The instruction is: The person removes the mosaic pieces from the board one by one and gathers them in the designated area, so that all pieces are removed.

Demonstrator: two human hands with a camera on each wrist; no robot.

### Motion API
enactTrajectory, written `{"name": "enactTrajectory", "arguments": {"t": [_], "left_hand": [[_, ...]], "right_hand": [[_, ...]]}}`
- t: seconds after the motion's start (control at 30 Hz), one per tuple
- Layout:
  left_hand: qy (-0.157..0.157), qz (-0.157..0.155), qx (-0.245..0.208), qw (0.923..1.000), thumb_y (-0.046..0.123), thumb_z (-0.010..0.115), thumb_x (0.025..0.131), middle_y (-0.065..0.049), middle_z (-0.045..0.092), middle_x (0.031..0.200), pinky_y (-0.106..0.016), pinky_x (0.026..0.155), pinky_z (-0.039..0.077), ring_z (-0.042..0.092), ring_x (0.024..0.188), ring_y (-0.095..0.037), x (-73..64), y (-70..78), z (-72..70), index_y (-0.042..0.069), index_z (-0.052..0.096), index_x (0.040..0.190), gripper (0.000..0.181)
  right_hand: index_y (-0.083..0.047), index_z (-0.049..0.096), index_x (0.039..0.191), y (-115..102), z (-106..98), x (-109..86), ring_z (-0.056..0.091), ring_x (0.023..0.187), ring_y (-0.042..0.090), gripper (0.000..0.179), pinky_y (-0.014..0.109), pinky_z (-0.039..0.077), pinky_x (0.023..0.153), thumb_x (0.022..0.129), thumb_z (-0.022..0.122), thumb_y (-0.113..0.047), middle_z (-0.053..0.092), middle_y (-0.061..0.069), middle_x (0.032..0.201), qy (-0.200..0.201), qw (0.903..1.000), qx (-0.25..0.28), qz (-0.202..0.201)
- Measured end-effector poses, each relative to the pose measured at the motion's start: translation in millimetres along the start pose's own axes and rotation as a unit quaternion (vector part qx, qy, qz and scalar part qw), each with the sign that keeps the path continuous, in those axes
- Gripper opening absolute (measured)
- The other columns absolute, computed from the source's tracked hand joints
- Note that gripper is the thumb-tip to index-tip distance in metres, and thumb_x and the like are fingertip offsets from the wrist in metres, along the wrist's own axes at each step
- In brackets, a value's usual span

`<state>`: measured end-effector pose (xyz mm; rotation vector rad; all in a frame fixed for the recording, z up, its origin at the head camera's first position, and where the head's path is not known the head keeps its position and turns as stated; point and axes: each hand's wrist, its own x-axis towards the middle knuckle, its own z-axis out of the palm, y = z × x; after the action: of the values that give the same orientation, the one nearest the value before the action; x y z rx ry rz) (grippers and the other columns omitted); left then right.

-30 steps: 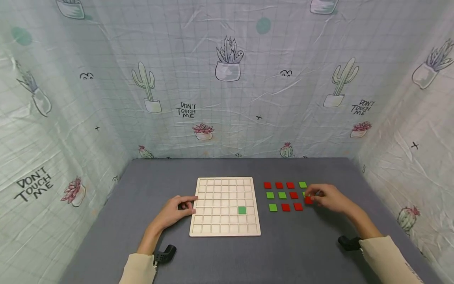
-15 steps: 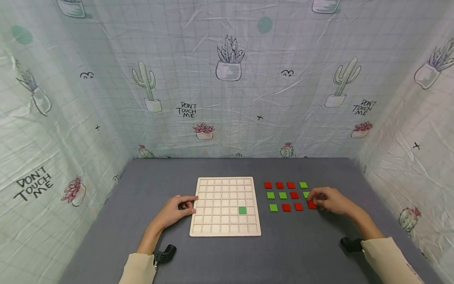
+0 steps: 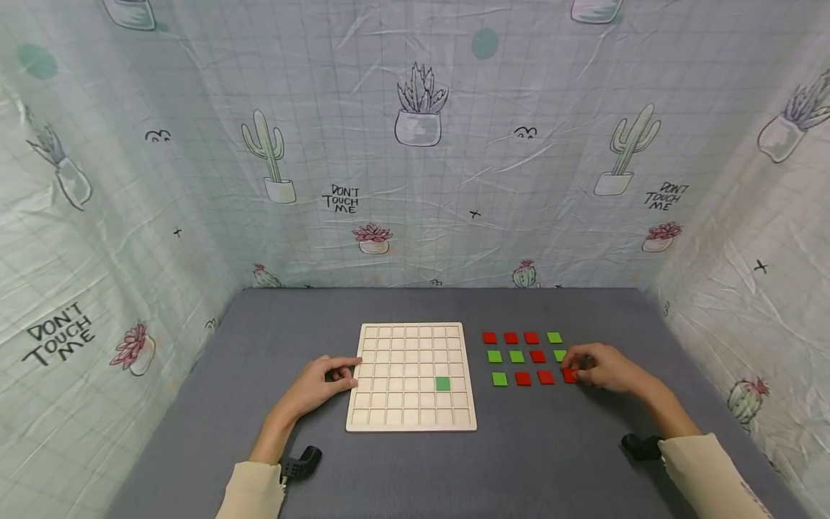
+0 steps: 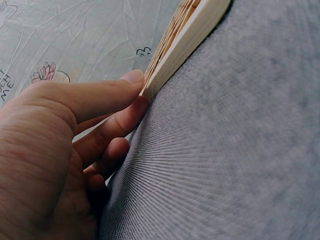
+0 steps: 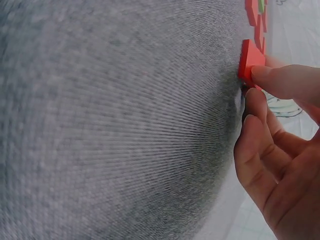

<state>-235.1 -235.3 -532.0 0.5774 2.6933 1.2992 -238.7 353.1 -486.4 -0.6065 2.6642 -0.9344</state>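
A pale wooden grid board (image 3: 395,419) lies on the table, a darker green tile (image 3: 443,383) in one of its squares. My left hand (image 3: 318,382) touches the board's left edge with a straight index finger and thumb; in the left wrist view its other fingers (image 4: 116,148) curl below. At the right end of the front row, my right hand (image 3: 603,367) pinches a red tile (image 5: 247,61) between thumb and index finger. The tile rests low, at the cloth. A light green tile (image 3: 560,355) behind it is partly hidden by the fingers.
Three rows of red and light green tiles lie right of the board, including a front green tile (image 3: 499,379) and a back red tile (image 3: 489,337). Grey cloth (image 3: 415,476) covers the table. A printed curtain (image 3: 415,180) hangs behind and at both sides.
My right hand has brought the red tile down and toward me, to the front row's right end. Its fingers are still at the tile. The left hand and board have stayed in place.
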Motion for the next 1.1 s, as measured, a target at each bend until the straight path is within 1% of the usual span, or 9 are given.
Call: {"name": "enactTrajectory", "arguments": {"t": [0.27, 0.37, 0.53, 0.7, 0.93, 1.1], "left_hand": [[0.004, -0.001, -0.002, 1.0000, 0.036, 0.074, 0.096, 0.008, 0.067, 0.092, -0.026, 0.077, 0.043, 0.052, 0.083, -0.008, -0.6, 0.0, 0.6, 0.016, 0.070, 0.135, 0.044], [0.004, -0.001, -0.001, 1.0000, 0.037, 0.074, 0.096, 0.008, 0.067, 0.093, -0.026, 0.076, 0.043, 0.052, 0.083, -0.008, -0.5, -1.0, 1.0, 0.017, 0.069, 0.135, 0.045], [0.003, 0.001, 0.002, 1.0000, 0.038, 0.073, 0.096, 0.008, 0.067, 0.094, -0.026, 0.077, 0.043, 0.052, 0.083, -0.008, -0.7, -1.9, 1.0, 0.017, 0.069, 0.136, 0.045], [0.005, 0.006, 0.002, 1.0000, 0.037, 0.073, 0.096, 0.009, 0.068, 0.093, -0.025, 0.077, 0.043, 0.052, 0.083, -0.007, -0.3, -2.5, 0.7, 0.017, 0.070, 0.135, 0.044], [0.005, 0.002, 0.000, 1.0000, 0.038, 0.073, 0.097, 0.008, 0.067, 0.094, -0.025, 0.076, 0.044, 0.052, 0.083, -0.008, -0.6, -1.2, 0.7, 0.017, 0.069, 0.136, 0.044], [0.006, 0.001, 0.001, 1.0000, 0.037, 0.073, 0.096, 0.008, 0.067, 0.094, -0.025, 0.076, 0.044, 0.052, 0.083, -0.008, -0.9, -0.6, 0.8, 0.018, 0.069, 0.135, 0.044]], "right_hand": [[-0.009, 0.073, 0.107, 2.0, 1.5, 0.0, 0.054, 0.062, 0.004, 0.016, 0.028, 0.048, 0.054, 0.094, 0.067, -0.003, 0.070, 0.002, 0.091, 0.000, 1.0000, -0.010, -0.001], [-0.010, 0.073, 0.109, 1.9, 1.8, -0.2, 0.055, 0.063, 0.003, 0.016, 0.028, 0.049, 0.055, 0.093, 0.071, -0.008, 0.070, 0.002, 0.093, 0.003, 1.0000, -0.009, -0.002], [-0.011, 0.073, 0.111, 2.2, 3.7, -0.5, 0.057, 0.066, 0.004, 0.023, 0.027, 0.049, 0.058, 0.089, 0.078, -0.015, 0.070, 0.004, 0.098, 0.003, 0.9999, -0.013, -0.001], [-0.012, 0.073, 0.110, 3.8, 6.1, 0.3, 0.056, 0.065, 0.003, 0.023, 0.027, 0.048, 0.058, 0.088, 0.080, -0.015, 0.069, 0.004, 0.098, 0.003, 0.9998, -0.017, -0.003], [-0.012, 0.072, 0.110, 1.9, 5.4, 0.5, 0.054, 0.064, 0.002, 0.022, 0.027, 0.048, 0.058, 0.089, 0.079, -0.014, 0.068, 0.002, 0.096, 0.001, 0.9999, -0.017, -0.002], [-0.011, 0.072, 0.111, 1.7, 4.2, 0.3, 0.055, 0.064, 0.003, 0.023, 0.027, 0.048, 0.057, 0.089, 0.079, -0.015, 0.068, 0.004, 0.097, -0.002, 0.9999, -0.010, 0.001]]}}
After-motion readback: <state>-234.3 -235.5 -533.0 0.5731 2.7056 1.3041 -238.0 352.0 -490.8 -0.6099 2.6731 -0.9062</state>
